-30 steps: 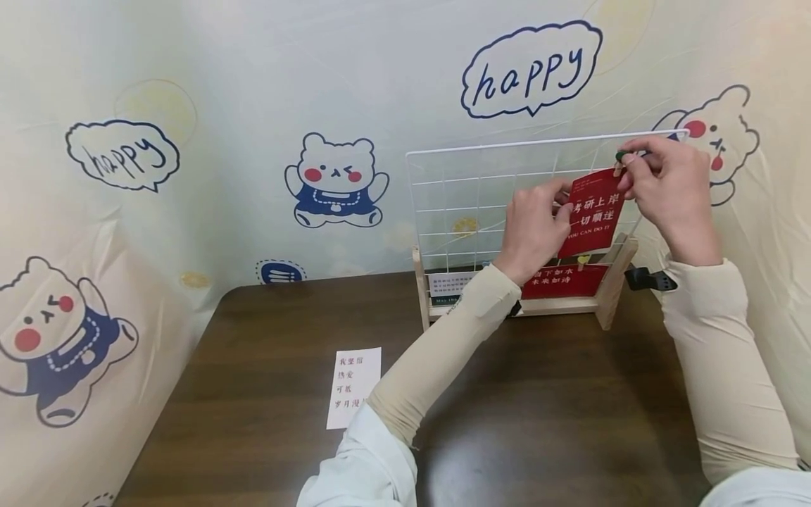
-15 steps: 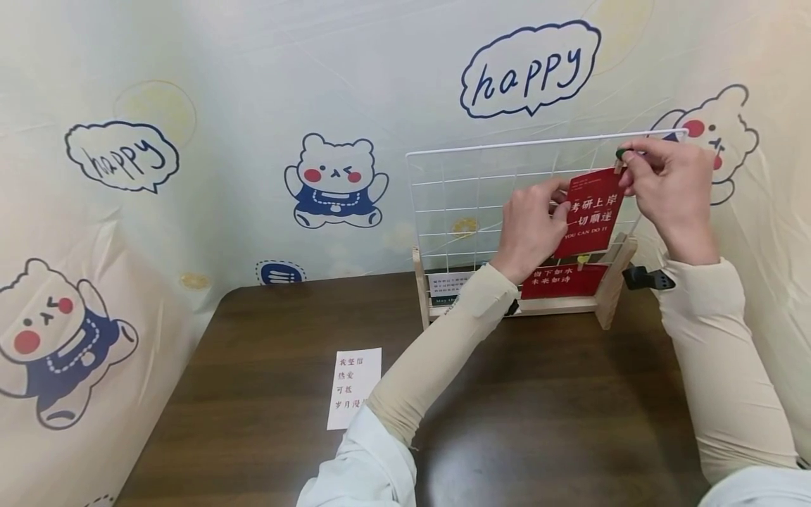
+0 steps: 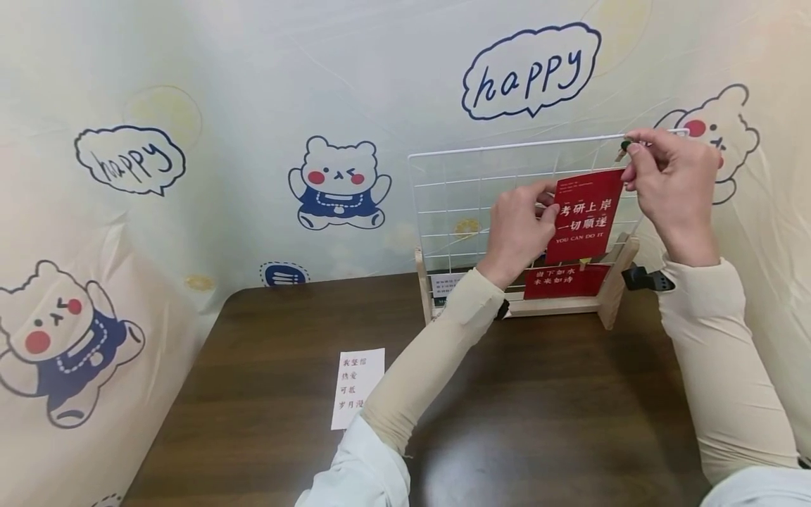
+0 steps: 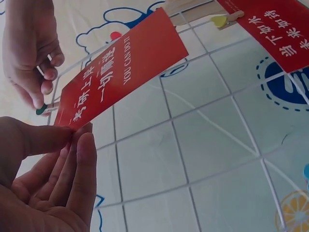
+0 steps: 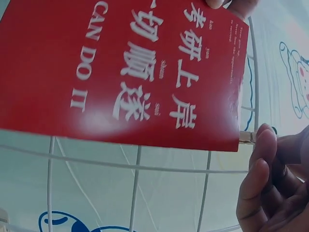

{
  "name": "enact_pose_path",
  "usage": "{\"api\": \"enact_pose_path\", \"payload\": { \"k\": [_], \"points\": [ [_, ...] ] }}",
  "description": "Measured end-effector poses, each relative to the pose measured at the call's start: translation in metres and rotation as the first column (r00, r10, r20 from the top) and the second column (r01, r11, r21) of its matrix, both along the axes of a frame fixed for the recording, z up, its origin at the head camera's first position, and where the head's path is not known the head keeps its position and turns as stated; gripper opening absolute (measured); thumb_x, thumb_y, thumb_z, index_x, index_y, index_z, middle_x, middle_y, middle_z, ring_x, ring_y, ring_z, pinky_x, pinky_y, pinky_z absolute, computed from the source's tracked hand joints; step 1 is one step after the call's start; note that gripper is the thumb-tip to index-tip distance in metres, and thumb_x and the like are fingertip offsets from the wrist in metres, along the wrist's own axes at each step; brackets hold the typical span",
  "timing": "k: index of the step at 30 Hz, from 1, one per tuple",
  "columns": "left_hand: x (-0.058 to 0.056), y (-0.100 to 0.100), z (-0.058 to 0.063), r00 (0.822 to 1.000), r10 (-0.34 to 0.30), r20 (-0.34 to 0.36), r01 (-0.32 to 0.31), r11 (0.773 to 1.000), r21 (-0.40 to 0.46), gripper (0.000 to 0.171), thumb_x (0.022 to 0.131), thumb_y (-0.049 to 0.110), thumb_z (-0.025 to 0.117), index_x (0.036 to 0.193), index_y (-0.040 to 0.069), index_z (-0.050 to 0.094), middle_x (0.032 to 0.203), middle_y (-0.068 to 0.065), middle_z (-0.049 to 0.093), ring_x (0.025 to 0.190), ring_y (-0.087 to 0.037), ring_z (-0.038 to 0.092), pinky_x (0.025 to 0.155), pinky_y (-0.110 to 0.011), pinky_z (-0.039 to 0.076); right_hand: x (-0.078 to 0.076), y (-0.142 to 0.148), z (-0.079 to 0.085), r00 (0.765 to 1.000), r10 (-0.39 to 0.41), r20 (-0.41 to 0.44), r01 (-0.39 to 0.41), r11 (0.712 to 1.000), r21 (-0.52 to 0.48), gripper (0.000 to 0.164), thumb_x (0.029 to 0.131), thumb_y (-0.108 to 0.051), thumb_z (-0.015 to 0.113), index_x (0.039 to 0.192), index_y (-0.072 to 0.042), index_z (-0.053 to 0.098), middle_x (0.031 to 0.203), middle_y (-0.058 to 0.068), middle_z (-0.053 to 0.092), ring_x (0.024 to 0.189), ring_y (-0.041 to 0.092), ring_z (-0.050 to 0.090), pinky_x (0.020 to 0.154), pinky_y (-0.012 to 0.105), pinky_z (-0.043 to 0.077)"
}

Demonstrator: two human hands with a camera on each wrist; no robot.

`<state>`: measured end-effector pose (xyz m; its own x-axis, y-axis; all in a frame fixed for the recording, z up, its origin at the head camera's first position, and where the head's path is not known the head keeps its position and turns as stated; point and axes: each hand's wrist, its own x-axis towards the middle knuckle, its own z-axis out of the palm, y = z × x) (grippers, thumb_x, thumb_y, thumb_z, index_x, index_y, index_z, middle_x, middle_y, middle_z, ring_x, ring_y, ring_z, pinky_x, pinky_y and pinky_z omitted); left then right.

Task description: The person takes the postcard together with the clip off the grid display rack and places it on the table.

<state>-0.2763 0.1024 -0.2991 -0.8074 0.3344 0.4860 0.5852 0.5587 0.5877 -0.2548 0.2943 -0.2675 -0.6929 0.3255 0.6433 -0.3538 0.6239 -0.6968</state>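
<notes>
Thumb and fingers of the left hand (image 3: 519, 229) pinch the edge of a red card (image 3: 586, 218) with white lettering. The card hangs tilted in front of a white wire grid rack (image 3: 481, 147). Between thumb and fingertips, the right hand (image 3: 681, 190) pinches a small wooden clothespin (image 5: 246, 137) with a green ornament, near the grid's upper right corner. In the right wrist view, the clothespin's tip lies right at the card's top edge; in the head view it sits just above the card's corner.
A second red card (image 3: 586, 285) hangs low on the grid by a clothespin with a yellow heart (image 4: 219, 21). Wooden feet (image 3: 611, 289) hold the rack on the brown table (image 3: 253, 394). A white lettered card (image 3: 356, 384) lies left of the left arm. Printed cloth (image 3: 241, 91) hangs behind.
The left hand has drawn the red card slightly left and down. The clothespin, earlier overlapping the card's corner, is now tilted and just above it in the head view.
</notes>
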Motion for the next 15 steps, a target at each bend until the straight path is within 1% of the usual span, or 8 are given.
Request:
{"api": "enact_pose_path", "payload": {
  "k": [4,8,10,13,15],
  "points": [
    [0.004,-0.011,0.001,0.999,-0.031,0.015,0.031,0.999,0.021,0.027,0.101,0.016,0.067,0.127,0.012,0.074,0.104,-0.001,0.08,0.081,-0.004,0.074,0.069,-0.01,0.051,0.001,-0.003,0.0,1.0,-0.007,-0.003,0.007,1.0,0.009,0.029,0.105,-0.017,0.058,0.122,-0.002,0.075,0.063,-0.031,0.055,0.052,-0.011,0.053,0.057,0.004,0.045],
    [0.01,-0.022,-0.001,0.996,-0.057,0.063,0.054,0.997,0.05,0.03,0.1,0.014,0.068,0.129,0.01,0.073,0.106,-0.003,0.079,0.082,-0.006,0.074,0.071,-0.01,0.054,0.003,-0.004,-0.001,1.0,0.002,0.018,-0.002,1.0,0.004,0.029,0.105,-0.018,0.058,0.124,-0.004,0.075,0.063,-0.031,0.056,0.052,-0.011,0.054,0.056,0.005,0.044],
    [0.013,-0.028,-0.002,0.995,-0.069,0.074,0.065,0.996,0.059,0.03,0.1,0.014,0.068,0.13,0.008,0.072,0.107,-0.005,0.079,0.082,-0.007,0.075,0.071,-0.01,0.055,0.005,-0.004,-0.003,0.999,0.008,0.032,-0.008,1.0,-0.009,0.029,0.105,-0.019,0.059,0.125,-0.005,0.074,0.063,-0.03,0.057,0.053,-0.01,0.054,0.057,0.005,0.045],
    [0.018,-0.039,-0.001,0.993,-0.087,0.077,0.081,0.994,0.073,0.029,0.1,0.012,0.068,0.128,0.007,0.073,0.106,-0.007,0.079,0.081,-0.009,0.075,0.071,-0.011,0.055,0.006,-0.005,-0.006,0.999,0.019,0.041,-0.018,1.0,-0.026,0.028,0.104,-0.02,0.059,0.125,-0.007,0.074,0.063,-0.028,0.058,0.053,-0.009,0.055,0.057,0.006,0.045],
    [0.021,-0.046,-0.001,0.994,-0.08,0.075,0.075,0.994,0.076,0.028,0.099,0.012,0.068,0.127,0.007,0.073,0.106,-0.007,0.079,0.08,-0.01,0.076,0.07,-0.012,0.056,0.006,-0.006,-0.008,0.999,0.026,0.038,-0.025,1.0,-0.017,0.028,0.104,-0.021,0.059,0.124,-0.007,0.075,0.063,-0.029,0.058,0.052,-0.01,0.056,0.057,0.006,0.046]
  ]
}}
